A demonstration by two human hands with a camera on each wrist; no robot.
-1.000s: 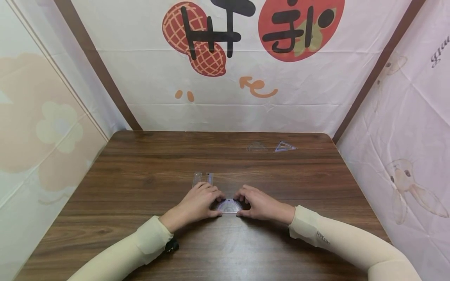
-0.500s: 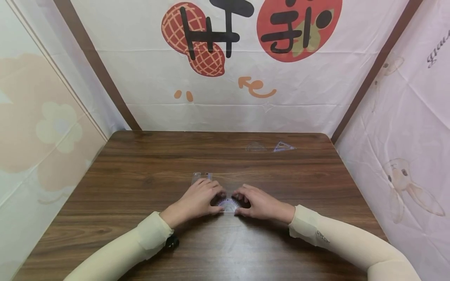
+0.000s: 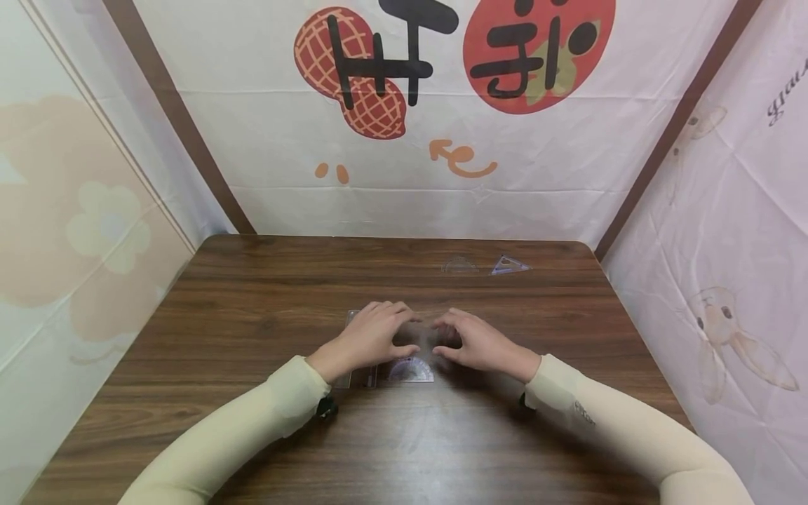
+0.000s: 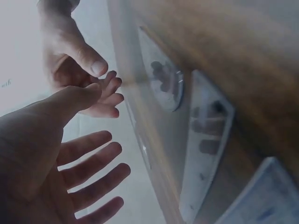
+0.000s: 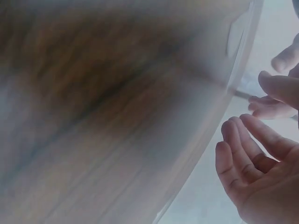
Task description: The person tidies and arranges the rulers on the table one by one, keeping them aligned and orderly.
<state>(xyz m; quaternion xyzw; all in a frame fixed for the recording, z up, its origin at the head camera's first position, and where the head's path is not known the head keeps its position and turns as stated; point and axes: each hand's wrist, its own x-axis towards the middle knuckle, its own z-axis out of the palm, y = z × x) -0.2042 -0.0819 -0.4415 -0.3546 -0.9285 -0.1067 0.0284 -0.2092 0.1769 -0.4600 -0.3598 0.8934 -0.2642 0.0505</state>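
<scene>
Bold black characters [image 3: 388,68] mark the white cloth back wall [image 3: 404,210], slanting dark cursive [image 3: 783,99] the pale right-hand cloth [image 3: 764,231]; neither reads surely. The clear, half-round plastic protractor's [image 3: 411,372] markings are too small.

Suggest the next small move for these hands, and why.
Perhaps the right hand should reach forward to the set square: that hand and the left hand hold nothing, the near protractor lies flat beside two rulers, while the set square and far protractor lie apart from these, near the back of the table.
</scene>
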